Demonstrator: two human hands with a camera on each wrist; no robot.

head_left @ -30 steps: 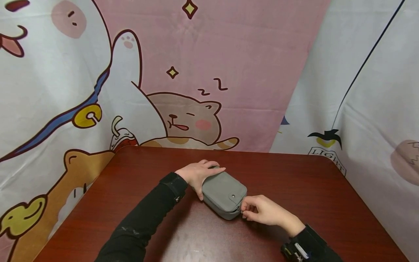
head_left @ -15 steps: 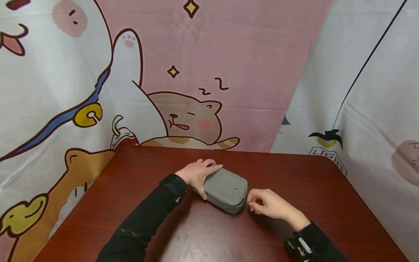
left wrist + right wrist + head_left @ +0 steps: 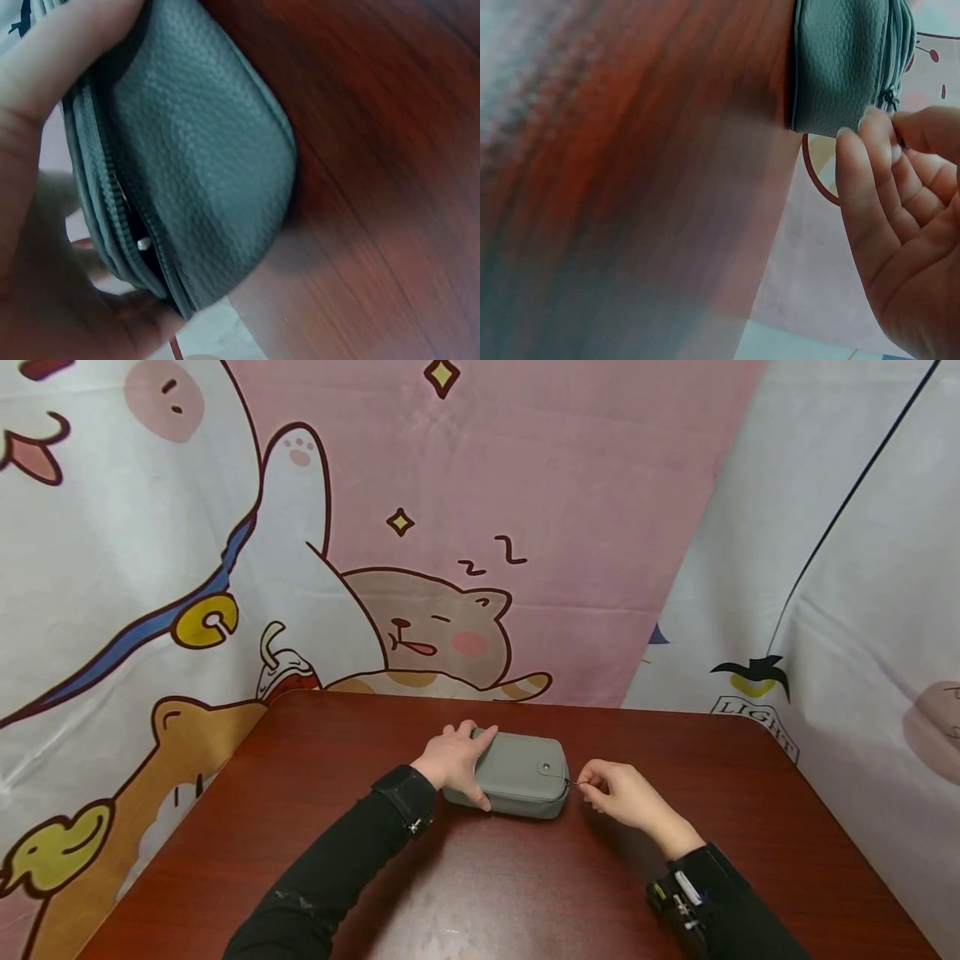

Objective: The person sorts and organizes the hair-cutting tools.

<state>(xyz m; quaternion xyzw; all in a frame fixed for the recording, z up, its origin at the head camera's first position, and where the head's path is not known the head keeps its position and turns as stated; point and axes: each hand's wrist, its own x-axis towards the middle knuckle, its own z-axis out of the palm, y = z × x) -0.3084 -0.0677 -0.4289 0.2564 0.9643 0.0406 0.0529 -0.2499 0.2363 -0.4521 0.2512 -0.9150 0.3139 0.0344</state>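
Note:
A grey-green leather zip pouch (image 3: 525, 768) with a snap tab on top lies on the table. My left hand (image 3: 456, 762) grips its left end, thumb on the near side and fingers over the far side. In the left wrist view the zipper (image 3: 127, 202) gapes at that end, showing a dark slit with a small whitish tip (image 3: 144, 244) inside. Off the pouch's right end, my right hand (image 3: 626, 793) pinches the zipper pull (image 3: 573, 783) between thumb and forefinger. The right wrist view shows the zipper slider (image 3: 889, 97) at the pouch's corner, just beyond the fingertips.
The pouch rests on a reddish-brown wooden table (image 3: 525, 893). Behind its far edge hangs a pink and white cloth (image 3: 585, 527) printed with cartoon animals, and more of the cloth runs along both sides.
The pouch has turned anticlockwise, its right end swinging away from me until it lies nearly crosswise. My right hand has moved up and slightly right with the zipper pull; my left hand keeps its grip.

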